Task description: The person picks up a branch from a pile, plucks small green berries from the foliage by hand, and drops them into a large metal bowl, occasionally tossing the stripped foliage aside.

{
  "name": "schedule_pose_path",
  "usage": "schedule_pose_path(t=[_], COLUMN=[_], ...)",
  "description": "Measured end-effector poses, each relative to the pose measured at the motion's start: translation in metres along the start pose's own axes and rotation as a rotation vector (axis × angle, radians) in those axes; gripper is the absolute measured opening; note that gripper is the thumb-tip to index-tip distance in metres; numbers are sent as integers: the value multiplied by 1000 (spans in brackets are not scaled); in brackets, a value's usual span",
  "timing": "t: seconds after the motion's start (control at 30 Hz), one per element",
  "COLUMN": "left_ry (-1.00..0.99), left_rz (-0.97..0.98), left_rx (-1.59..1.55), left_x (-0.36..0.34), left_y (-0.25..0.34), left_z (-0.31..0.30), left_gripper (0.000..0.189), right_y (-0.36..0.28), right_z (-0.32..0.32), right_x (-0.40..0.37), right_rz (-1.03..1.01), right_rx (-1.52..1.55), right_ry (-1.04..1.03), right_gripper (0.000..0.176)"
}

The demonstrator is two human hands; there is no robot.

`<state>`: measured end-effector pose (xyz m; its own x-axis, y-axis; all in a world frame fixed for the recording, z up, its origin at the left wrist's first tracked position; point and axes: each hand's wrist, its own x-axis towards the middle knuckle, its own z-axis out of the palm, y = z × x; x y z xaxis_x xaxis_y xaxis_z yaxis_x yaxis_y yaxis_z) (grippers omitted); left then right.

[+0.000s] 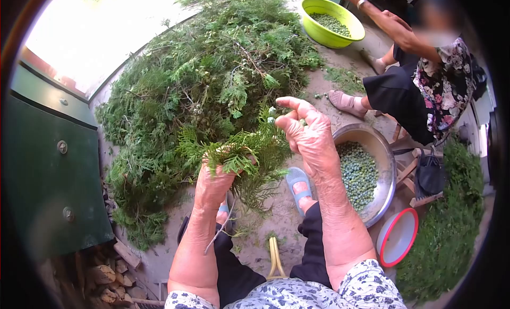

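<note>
My left hand (pixel 217 173) is closed around a leafy evergreen branch (pixel 249 152), whose bare stem hangs down past my wrist. Beside the branch tip, my right hand (pixel 311 131) is half curled, with a green cone (pixel 303 122) visible among its fingers. Small pale-green cones (pixel 271 115) sit at the sprig's end, close to my right thumb and index finger. Below my right wrist stands a metal basin (pixel 387 173) holding many green cones (pixel 357 176). Some of my right fingers are hidden behind the hand.
A large heap of cut evergreen branches (pixel 175 96) lies in front. At the upper right, another person (pixel 441 80) sits by a yellow-green basin (pixel 332 39) of cones. A red-rimmed bowl (pixel 397 237) leans by the metal basin. Green metal doors (pixel 53 165) and firewood (pixel 109 280) are left.
</note>
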<state>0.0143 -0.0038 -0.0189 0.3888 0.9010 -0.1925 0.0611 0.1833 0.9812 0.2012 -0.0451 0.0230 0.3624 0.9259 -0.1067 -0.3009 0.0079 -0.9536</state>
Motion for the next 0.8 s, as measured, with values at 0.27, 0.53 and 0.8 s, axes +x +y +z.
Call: schedule_pose_path(t=[0.27, 0.53, 0.8], left_ry=[-75, -40, -177], left_rz=[85, -56, 389], left_rx=[232, 184, 425], left_x=[-6, -6, -5], left_y=[19, 22, 12], left_z=[5, 3, -5], left_gripper=[23, 24, 15], right_y=[1, -5, 0], right_z=[6, 9, 6], right_x=[-1, -4, 0], right_rz=[-200, -144, -142], right_rx=[-543, -646, -718], right_ry=[-61, -122, -173], right_gripper=[35, 39, 37])
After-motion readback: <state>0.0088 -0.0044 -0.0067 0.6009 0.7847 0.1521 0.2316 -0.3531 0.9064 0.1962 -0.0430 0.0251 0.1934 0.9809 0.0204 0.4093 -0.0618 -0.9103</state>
